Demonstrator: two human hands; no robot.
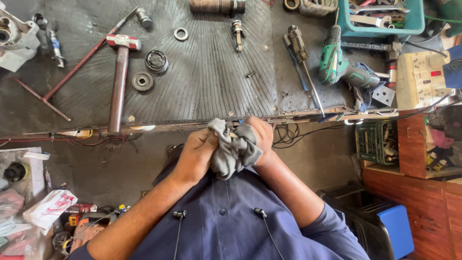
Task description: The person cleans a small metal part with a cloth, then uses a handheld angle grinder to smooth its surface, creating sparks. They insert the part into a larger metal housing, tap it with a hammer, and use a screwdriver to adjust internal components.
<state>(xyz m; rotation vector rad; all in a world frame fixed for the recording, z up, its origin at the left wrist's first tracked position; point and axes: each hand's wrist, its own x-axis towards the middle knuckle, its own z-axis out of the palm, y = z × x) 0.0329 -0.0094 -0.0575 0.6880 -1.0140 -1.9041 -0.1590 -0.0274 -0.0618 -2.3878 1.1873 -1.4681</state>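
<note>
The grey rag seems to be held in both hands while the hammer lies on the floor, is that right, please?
Not quite: the hammer lies on the workbench, not the floor, as the head view shows. Both hands, left and right, do hold the grey rag.

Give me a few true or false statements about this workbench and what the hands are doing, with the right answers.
1. Both hands hold a grey cloth. True: the left hand and right hand clutch it together.
2. The hammer is in the right hand. False: it lies on the bench, untouched.
3. A green power drill lies on the bench's right part. True.
4. The screwdriver stands upright in the teal bin. False: it lies flat on the bench beside the drill.
5. A gear lies beside the hammer handle. True.
</note>
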